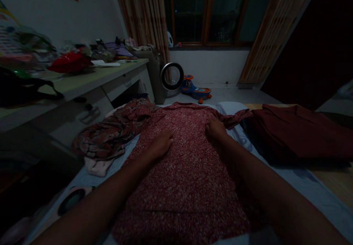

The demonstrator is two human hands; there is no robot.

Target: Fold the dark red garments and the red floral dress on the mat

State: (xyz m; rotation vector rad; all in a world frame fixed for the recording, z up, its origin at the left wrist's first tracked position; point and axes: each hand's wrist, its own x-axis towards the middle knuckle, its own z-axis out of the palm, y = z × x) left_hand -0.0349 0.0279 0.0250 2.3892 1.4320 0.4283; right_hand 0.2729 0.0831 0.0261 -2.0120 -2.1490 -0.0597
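Observation:
A red garment with a fine white speckle (187,164) lies spread flat on the bed in front of me. My left hand (161,144) rests on its left side, fingers curled down onto the cloth. My right hand (215,129) presses on its upper right part near a sleeve, fingers bent against the fabric. Neither hand lifts the cloth. The room is dim, so the fingertips are hard to make out.
A crumpled patterned garment (110,134) lies to the left, a dark red folded one (300,131) to the right. The pale sheet (311,186) covers the bed. A cluttered desk (82,79) stands left. A round fan (172,76) and a ride-on toy (195,89) sit on the floor.

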